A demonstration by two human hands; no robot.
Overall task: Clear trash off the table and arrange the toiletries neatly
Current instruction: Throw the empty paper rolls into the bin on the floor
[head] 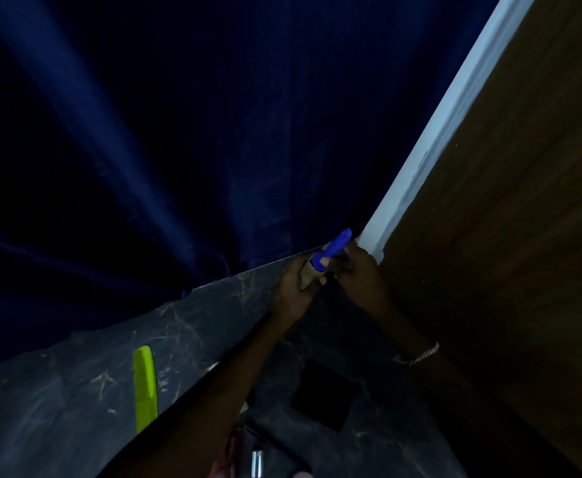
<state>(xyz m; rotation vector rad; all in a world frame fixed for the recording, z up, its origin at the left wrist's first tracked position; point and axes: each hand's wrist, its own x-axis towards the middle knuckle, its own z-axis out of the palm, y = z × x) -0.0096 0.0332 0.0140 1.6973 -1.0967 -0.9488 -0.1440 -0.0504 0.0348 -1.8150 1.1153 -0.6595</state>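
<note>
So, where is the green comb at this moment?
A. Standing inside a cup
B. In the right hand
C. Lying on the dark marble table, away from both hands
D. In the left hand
C: the green comb lies flat on the dark marble table, while the left hand and the right hand are both at the far corner on a blue-and-beige object.

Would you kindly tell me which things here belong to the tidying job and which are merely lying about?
Part of the job:
blue-capped item, held by left hand and right hand
green comb on the marble table

Just there:
blue curtain
wooden panel
bracelet
</note>
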